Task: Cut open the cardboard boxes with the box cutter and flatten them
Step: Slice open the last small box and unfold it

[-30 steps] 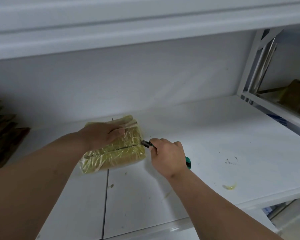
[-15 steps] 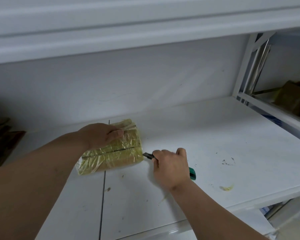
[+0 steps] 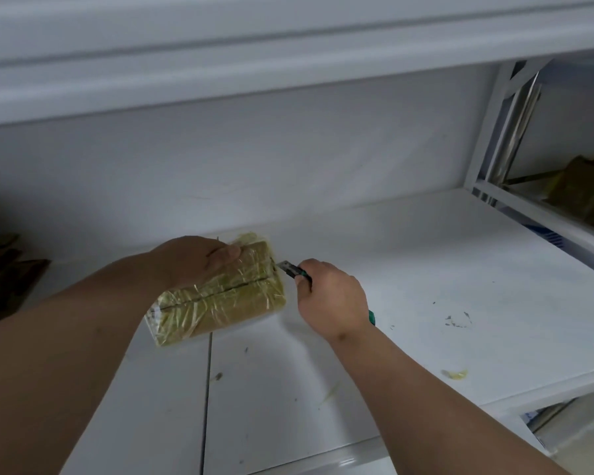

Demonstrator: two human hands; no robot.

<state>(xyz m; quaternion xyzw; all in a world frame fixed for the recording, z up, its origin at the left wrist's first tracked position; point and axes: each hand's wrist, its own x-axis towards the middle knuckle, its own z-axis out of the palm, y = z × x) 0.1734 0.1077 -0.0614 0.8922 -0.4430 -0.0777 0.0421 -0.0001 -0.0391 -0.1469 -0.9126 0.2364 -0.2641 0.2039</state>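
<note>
A small cardboard box [image 3: 220, 299] wrapped in shiny clear tape lies on the white shelf [image 3: 426, 269], with a dark slit running along its top. My left hand [image 3: 192, 258] rests over its far left top, fingers curled onto the upper edge. My right hand [image 3: 330, 296] grips a box cutter [image 3: 290, 269] with a green handle end showing behind the wrist. The blade tip sits at the box's right end, level with the slit.
Flattened brown cardboard [image 3: 4, 269] is stacked at the far left of the shelf. More cardboard [image 3: 583, 186] lies in the neighbouring bay at right, beyond a white metal upright [image 3: 487, 125]. Tape scraps [image 3: 455, 373] and smudges dot the shelf. An upper shelf hangs overhead.
My right hand pulled the cutter down and away from the box's right end, then came back up to it. The left hand stayed on the box.
</note>
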